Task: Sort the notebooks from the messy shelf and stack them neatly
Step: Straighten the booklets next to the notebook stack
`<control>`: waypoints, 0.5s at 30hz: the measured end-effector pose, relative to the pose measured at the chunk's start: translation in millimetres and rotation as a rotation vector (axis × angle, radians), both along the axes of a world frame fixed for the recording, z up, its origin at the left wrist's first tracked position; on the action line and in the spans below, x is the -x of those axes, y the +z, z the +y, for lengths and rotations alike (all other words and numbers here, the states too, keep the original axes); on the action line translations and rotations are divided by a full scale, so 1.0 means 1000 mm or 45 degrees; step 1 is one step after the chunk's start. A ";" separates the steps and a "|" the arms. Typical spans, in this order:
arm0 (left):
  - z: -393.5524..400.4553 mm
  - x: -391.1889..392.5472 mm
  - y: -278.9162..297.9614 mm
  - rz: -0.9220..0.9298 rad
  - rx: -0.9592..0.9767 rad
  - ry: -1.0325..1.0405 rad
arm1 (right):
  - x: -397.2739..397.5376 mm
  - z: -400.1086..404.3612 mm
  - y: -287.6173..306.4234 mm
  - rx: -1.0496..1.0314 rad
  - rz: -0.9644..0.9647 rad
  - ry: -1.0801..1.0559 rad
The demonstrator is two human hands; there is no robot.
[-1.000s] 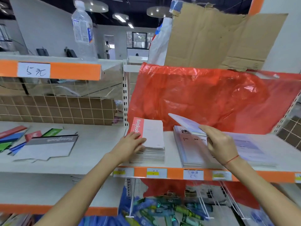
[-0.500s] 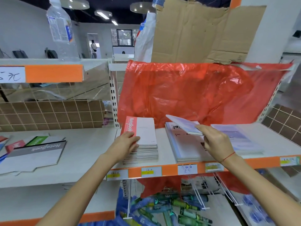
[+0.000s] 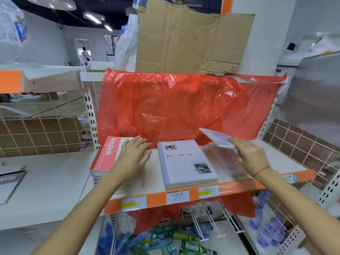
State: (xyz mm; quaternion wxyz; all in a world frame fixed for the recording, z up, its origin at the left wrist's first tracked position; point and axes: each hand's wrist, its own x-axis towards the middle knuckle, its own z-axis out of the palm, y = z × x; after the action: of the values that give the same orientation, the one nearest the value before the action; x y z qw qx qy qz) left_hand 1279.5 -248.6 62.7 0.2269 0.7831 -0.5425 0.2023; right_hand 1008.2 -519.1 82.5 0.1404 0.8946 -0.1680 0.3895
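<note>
While our right hand [image 3: 251, 157] pinches a thin lavender notebook [image 3: 218, 138] by its near corner, we hold it lifted and tilted above the orange-edged shelf [image 3: 239, 186], its long axis running from the hand up and leftward toward the red plastic sheet [image 3: 174, 105] behind the shelf. Our left hand [image 3: 135, 153] lies flat, fingers spread and straight, on the stack of red "Notebook" notebooks [image 3: 106, 156] at the shelf's left end; that stack's long axis runs front to back, spine to the left. Mid-shelf sits a white-covered notebook stack [image 3: 185, 164], also lying front to back, its title partly unreadable. To the right of it, under our raised hand, another pile [image 3: 226, 161] is motion-blurred and hard to make out. Left of the shelf, a grey notebook [image 3: 9, 183] is cut off by the frame edge.
</note>
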 end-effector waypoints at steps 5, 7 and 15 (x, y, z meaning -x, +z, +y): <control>-0.049 0.023 -0.013 0.018 0.047 0.034 | 0.021 -0.074 -0.018 -0.068 0.249 -0.010; -0.065 0.036 -0.019 0.015 0.027 0.016 | 0.024 -0.090 -0.037 -0.059 0.378 0.023; -0.101 0.068 -0.027 -0.034 0.035 0.090 | 0.037 -0.149 -0.097 -0.526 0.964 0.135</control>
State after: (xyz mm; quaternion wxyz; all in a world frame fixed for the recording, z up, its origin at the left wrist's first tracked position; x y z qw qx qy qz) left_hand 1211.4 -349.5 35.6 0.2232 0.7957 -0.5148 0.2282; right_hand 971.5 -667.7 -14.3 -0.0100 0.9911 -0.1329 -0.0014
